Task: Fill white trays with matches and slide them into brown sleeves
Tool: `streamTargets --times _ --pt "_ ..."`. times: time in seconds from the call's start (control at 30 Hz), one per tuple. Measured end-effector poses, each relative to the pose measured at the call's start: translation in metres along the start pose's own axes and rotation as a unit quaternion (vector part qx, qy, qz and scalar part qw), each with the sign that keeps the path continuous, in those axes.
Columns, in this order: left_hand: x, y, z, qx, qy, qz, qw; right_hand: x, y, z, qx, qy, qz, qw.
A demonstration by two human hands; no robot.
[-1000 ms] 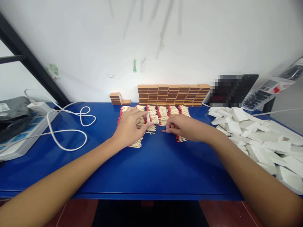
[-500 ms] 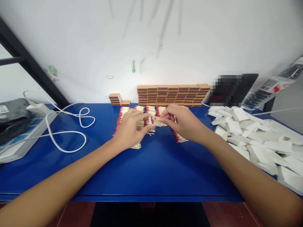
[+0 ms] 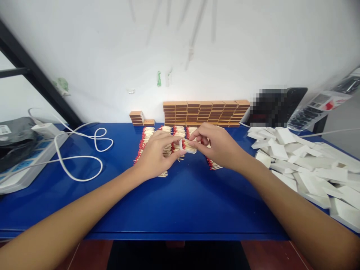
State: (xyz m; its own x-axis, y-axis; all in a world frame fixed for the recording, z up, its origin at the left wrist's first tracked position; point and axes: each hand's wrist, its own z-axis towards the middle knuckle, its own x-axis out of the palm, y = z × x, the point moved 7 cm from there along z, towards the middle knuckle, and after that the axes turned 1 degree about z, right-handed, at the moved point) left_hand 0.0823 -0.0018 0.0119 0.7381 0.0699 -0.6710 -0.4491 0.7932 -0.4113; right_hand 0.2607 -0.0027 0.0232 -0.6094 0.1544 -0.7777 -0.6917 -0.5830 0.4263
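Observation:
My left hand is closed at the fingertips on the end of a small white matchbox tray. Red-tipped matches lie inside this tray. My right hand has its thumb and forefinger pinched on the matches at the tray; its other fingers are curled. Under and behind both hands, rows of loose matches with red heads spread over the blue table; the hands hide part of them.
Brown matchboxes are stacked against the wall, with a smaller stack to their left. A heap of white trays covers the right side. White cable and a power strip lie left. A plastic bottle leans at the back right.
The tray has shifted slightly to the right and tilted, so the matches inside show more. Both hands stay nearly in place, the right fingertips now on the matches.

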Motion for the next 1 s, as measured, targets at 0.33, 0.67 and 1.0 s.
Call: streamTargets --times 0.33,0.67,1.0 --pt "-0.001 0.001 0.000 0.007 -0.006 -0.010 1.000 -0.002 -0.005 0.000 -0.001 -0.015 0.007 1.000" --pt "0.001 0.003 -0.001 0.009 -0.007 -0.014 1.000 0.000 -0.001 0.000 -0.027 -0.030 0.009 0.999" --pt "-0.002 0.006 0.000 -0.022 -0.025 -0.006 0.999 -0.013 -0.012 0.001 -0.002 -0.095 -0.004 0.995"
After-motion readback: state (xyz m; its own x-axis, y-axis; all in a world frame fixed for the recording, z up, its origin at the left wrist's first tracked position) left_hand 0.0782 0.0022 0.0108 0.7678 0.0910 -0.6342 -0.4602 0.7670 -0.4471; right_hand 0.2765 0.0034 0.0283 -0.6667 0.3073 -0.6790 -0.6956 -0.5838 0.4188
